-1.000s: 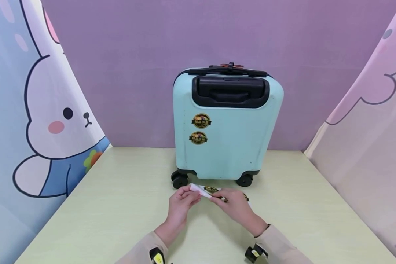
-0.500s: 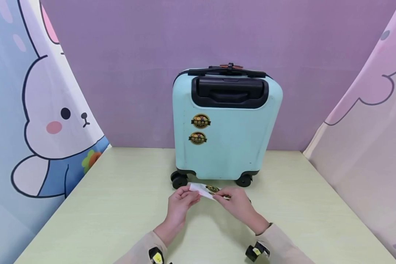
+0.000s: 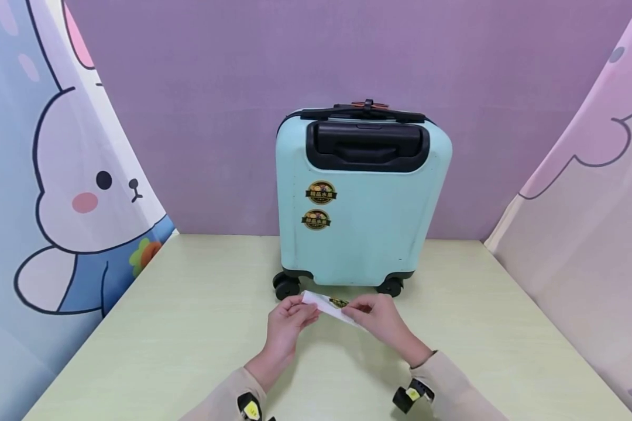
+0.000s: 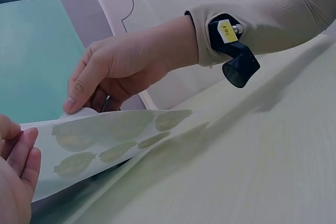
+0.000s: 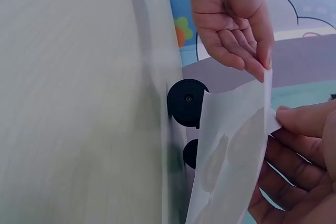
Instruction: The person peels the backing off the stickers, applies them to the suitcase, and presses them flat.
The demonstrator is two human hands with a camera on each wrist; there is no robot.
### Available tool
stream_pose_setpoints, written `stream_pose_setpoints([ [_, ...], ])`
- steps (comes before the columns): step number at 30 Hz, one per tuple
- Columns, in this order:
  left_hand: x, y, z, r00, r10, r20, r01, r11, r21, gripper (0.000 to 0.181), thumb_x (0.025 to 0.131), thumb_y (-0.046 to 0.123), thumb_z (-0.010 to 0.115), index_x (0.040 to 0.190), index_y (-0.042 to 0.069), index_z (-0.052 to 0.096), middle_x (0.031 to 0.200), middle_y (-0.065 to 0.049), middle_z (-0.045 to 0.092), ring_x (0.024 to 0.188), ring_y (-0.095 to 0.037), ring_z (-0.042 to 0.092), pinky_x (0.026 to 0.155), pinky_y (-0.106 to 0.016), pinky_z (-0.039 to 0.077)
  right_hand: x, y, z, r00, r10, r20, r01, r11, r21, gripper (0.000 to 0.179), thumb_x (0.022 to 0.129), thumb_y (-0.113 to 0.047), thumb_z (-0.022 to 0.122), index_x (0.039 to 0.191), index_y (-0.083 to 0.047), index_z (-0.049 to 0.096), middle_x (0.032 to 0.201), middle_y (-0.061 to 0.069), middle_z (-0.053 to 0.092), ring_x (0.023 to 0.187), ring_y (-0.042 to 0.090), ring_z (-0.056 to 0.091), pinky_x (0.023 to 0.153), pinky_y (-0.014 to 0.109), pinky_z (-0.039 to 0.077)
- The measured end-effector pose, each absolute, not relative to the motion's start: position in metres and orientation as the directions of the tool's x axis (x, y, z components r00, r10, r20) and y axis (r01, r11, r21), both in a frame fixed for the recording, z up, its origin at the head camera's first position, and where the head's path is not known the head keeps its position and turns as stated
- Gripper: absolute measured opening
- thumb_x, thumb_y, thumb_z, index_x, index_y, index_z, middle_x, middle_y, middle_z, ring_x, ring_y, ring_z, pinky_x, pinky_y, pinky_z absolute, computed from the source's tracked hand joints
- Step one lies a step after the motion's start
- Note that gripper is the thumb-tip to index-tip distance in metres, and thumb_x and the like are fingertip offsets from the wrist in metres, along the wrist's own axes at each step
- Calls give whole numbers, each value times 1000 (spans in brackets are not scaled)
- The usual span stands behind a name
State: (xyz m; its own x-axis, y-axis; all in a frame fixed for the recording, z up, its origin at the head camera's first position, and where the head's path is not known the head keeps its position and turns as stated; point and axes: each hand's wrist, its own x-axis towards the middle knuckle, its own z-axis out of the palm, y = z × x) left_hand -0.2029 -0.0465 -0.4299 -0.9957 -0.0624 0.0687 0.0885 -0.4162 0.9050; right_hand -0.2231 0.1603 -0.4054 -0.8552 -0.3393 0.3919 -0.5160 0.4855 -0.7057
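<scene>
Between my hands is a white sticker sheet [image 3: 323,302] bearing round black-and-gold stickers [image 3: 339,302]. My left hand [image 3: 288,323] pinches its left end between thumb and fingers. On the sheet's printed side, my right hand [image 3: 381,320] pinches a small pale flap [image 5: 274,122] standing out from the surface, apparently a sticker's edge. From behind, the sheet [image 4: 118,129] shows several sticker shapes through its backing. Just beyond the hands stands a mint-green suitcase [image 3: 363,228]. Two matching stickers, an upper one [image 3: 321,192] and a lower one [image 3: 316,220], are on its left side.
The suitcase stands upright on a pale table [image 3: 216,304], its black wheels [image 3: 286,286] close behind the sheet. A purple backdrop [image 3: 216,117] rises at the back. Printed curtains hang at the left [image 3: 84,146] and right [image 3: 584,204].
My right hand has shifted slightly right along the sheet, which has tilted so less of its printed side shows in the head view. My left hand keeps its hold, nearly still.
</scene>
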Motion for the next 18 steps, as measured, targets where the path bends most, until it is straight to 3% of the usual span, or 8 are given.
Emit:
stream_pose_setpoints([
  [5,-204,-47,-430,-996,-61,70,89,-408,909,9,91,-10,64,96,-3,61,81,-3,72,78,-13,72,77,-30,60,-228,165,-402,-901,-338,273,-412,466,-783,7,88,-12,76,86,-6,79,75,0,71,61,7,54,53,21,45],
  [11,-205,-48,-430,-995,-65,75,95,-402,911,13,90,-10,64,102,-11,59,79,-3,72,76,-13,72,77,-30,61,-232,171,-397,-910,-368,193,-333,371,-867,13,90,-12,74,90,0,78,72,8,69,59,11,54,50,20,43],
  [18,-207,-48,-432,-995,-81,65,92,-400,912,14,89,-11,64,102,-12,58,78,-3,72,74,-13,72,75,-29,61,-234,174,-396,-915,-382,131,-250,282,-926,16,91,-8,71,93,8,75,72,14,69,63,15,61,57,26,54],
])
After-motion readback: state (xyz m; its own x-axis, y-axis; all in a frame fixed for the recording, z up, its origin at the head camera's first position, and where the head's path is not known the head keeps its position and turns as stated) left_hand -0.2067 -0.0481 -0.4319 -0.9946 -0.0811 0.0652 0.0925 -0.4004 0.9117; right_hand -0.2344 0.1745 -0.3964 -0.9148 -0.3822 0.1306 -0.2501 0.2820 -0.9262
